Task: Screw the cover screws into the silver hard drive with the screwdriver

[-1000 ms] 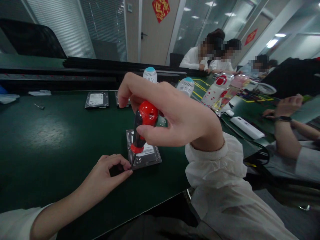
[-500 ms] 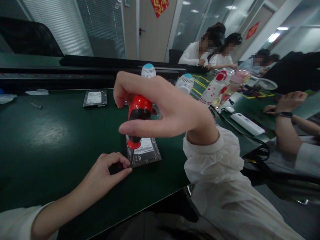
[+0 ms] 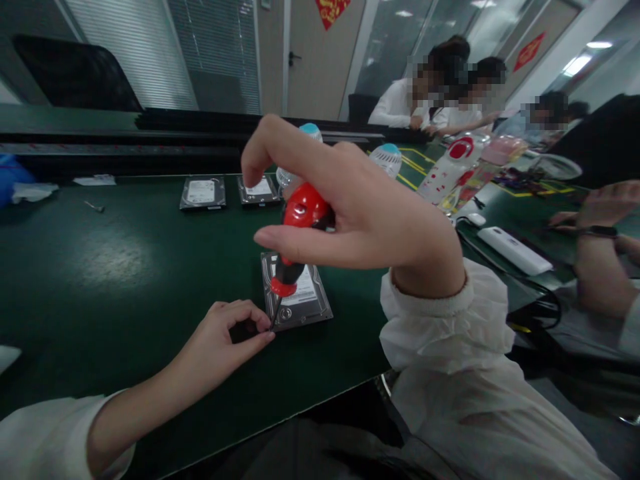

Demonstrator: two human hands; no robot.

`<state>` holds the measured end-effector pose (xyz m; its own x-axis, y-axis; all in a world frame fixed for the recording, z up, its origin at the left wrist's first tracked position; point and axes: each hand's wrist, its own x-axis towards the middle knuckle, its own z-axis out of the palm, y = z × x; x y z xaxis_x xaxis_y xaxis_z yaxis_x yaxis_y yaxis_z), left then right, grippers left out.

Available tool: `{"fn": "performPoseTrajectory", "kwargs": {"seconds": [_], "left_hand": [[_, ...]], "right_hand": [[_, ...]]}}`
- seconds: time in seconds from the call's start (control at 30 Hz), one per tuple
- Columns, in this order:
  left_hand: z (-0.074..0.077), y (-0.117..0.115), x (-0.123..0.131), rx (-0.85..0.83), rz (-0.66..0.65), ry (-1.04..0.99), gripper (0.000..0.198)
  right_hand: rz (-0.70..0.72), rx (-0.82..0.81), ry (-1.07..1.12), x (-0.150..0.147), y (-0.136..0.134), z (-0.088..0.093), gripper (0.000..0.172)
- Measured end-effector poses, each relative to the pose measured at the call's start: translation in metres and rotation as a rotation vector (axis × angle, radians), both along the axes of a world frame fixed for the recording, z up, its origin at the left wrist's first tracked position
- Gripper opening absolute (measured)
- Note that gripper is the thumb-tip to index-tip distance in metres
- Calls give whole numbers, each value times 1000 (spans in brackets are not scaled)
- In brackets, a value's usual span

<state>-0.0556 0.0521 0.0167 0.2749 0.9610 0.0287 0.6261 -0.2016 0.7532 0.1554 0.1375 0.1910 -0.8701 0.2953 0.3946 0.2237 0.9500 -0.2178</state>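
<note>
My right hand (image 3: 360,213) holds a red and black screwdriver (image 3: 295,233) by its knob, thumb and fingers round the handle, index finger raised. The shaft points down at the near left corner of a hard drive (image 3: 300,300) lying flat on the green table (image 3: 100,267). My left hand (image 3: 230,340) rests on the table beside that corner, thumb and forefinger pinched near the screwdriver tip; what they pinch is too small to see.
Two more hard drives (image 3: 203,193) (image 3: 257,190) lie further back. White bottles with teal caps (image 3: 387,160), a red and white bottle (image 3: 450,170) and a white device (image 3: 515,250) stand to the right. Another person's arm (image 3: 600,260) rests at the right. Several people sit at the far end.
My right hand has turned the screwdriver handle between its fingers while the tip stayed at the drive's corner. The view shifted slightly. My left hand kept its pinch.
</note>
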Motion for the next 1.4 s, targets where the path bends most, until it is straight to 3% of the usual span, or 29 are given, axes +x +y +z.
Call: {"fn": "performPoseTrajectory", "kwargs": {"seconds": [0.17,0.4,0.53,0.6,0.77,0.97,1.17,1.3,1.4], "left_hand": [[0,0,0,2,5,-4,17],[1,-1,-1,1,1,-11,15],[-1,-1,-1,11,-6,-17,13],[-1,-1,-1,13,-7,-15,12],[-1,-1,-1,4,-4,-24,12],[-2,-1,-2,9,-11,-4,12],[-2,-1,-2,17,-7,4,12],[-3,-1,-3,24,-7,-9,10],[-3,-1,-3,18,-14,-15,9]], "right_hand": [[144,-79,-41,5,2,5,41],[-66,4,13,2,-1,1,39],[97,-102,-7,3,-2,4,38],[111,-123,-19,3,-3,5,37],[-100,22,-9,0,-3,3,37],[106,-136,-38,4,-4,5,35],[-82,40,-54,5,-4,5,28],[7,-77,-47,9,-2,8,31],[53,-18,-85,9,-3,8,24]]}}
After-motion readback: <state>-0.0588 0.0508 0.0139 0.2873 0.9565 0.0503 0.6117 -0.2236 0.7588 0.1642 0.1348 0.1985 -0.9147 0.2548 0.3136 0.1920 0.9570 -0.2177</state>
